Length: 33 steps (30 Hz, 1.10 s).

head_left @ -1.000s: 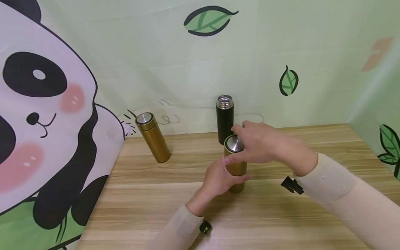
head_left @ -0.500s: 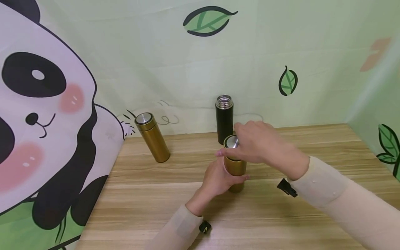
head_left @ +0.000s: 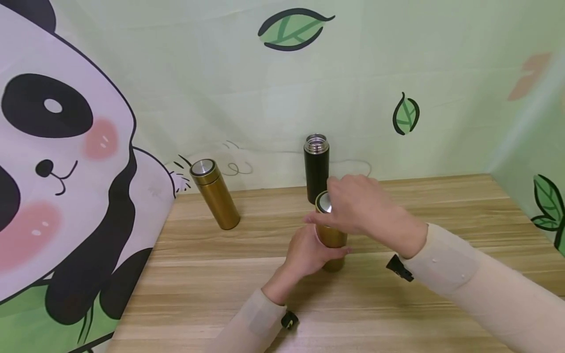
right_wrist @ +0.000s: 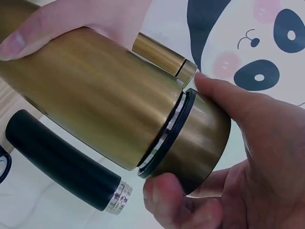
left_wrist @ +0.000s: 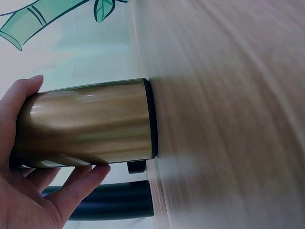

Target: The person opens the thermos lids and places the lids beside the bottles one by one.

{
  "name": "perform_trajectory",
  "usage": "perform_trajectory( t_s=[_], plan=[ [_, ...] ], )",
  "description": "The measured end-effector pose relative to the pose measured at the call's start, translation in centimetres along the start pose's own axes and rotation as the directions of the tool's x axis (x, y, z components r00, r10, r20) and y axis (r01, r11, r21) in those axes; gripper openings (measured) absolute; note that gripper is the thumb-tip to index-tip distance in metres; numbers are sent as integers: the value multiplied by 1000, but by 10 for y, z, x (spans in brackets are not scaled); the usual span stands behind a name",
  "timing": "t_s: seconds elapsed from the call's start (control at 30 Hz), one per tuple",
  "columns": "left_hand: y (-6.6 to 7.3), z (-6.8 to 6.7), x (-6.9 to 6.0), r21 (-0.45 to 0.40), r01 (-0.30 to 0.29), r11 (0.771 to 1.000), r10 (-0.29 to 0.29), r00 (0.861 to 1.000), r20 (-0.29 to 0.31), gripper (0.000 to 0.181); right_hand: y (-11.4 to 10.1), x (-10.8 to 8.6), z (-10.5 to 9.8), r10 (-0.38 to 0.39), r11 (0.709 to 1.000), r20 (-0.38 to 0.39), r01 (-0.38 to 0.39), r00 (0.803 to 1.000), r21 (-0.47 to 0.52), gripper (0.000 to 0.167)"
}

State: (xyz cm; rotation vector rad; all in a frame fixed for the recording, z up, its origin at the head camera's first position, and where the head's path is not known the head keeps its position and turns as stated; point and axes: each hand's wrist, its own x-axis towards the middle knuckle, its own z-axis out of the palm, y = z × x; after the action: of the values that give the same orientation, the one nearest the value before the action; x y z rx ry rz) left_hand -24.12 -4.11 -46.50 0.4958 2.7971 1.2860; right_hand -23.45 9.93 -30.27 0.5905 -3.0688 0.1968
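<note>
A gold thermos bottle (head_left: 332,239) stands upright on the table in the head view. My left hand (head_left: 306,252) grips its body, with thumb and fingers on opposite sides in the left wrist view. At the top, my right hand (head_left: 364,206) holds the bottle's gold lid (right_wrist: 202,138) between thumb and fingers. The right wrist view shows a narrow gap with a silvery neck (right_wrist: 164,138) between lid and body. Just behind is a black thermos bottle (head_left: 317,171), its silver threaded mouth uncovered.
A second gold thermos bottle (head_left: 216,196), lid on, stands at the left on the wooden table (head_left: 198,284). A dark round piece (right_wrist: 4,164) is cut off at the right wrist view's left edge. A printed panda cloth (head_left: 106,171) lines the back and sides.
My right hand has turned about the lid, its wrist shifting left and slightly down. My left hand stays put on the body, and the other bottles have not moved.
</note>
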Motion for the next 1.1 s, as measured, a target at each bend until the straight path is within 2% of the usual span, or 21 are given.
perform_trajectory(
  t_s=[0.27,0.57,0.8,1.1],
  plan=[
    [1,0,0,25,24,999,-24,1000,15,80,2,1,-3,-36,999,16,36,999,15,51],
    [1,-1,1,32,5,999,-5,1000,15,79,5,0,-7,-116,992,33,114,993,63,32],
    [0,-1,5,55,-34,998,34,999,11,78,6,-2,-11,-173,985,59,171,983,31,53],
    [-2,0,5,51,-38,998,37,999,15,78,8,-2,-14,-187,982,105,181,977,63,60]
  ],
)
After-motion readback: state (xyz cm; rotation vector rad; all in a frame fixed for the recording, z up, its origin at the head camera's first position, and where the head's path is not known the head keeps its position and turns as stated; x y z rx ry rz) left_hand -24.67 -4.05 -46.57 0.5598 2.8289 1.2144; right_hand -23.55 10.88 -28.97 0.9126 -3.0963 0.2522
